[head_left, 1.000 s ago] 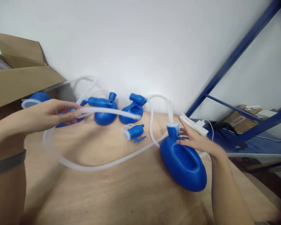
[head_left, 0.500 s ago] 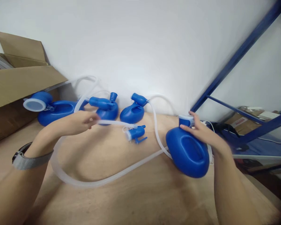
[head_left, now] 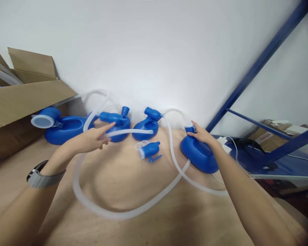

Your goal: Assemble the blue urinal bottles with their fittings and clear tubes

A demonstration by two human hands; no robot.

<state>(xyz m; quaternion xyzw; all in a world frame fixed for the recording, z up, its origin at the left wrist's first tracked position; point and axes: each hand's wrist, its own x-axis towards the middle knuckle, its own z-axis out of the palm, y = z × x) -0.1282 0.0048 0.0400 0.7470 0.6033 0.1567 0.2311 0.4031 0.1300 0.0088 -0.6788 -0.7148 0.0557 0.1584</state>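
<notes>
My left hand [head_left: 91,138] pinches a translucent white hose [head_left: 130,214] near one end, index finger stretched forward. That free end hangs in front of a blue urinal bottle [head_left: 145,133], above a small blue fitting [head_left: 149,150] with a white rim on the table. The hose loops down across the table and passes behind the bottle at the right. My right hand [head_left: 201,133] grips the neck of that right-hand blue bottle [head_left: 199,153], thumb in front and fingers at the rim. It stands on the table.
Two more blue bottles with hoses, a left one [head_left: 66,128] and a middle one [head_left: 119,131], stand along the white wall. An open cardboard box [head_left: 28,99] is at the left. A blue metal rack [head_left: 259,68] borders the table on the right, holding boxes and cables.
My right hand has moved the bottle back toward the wall and slightly left. My left hand has lifted the hose end away from the small fitting. The view has shifted slightly.
</notes>
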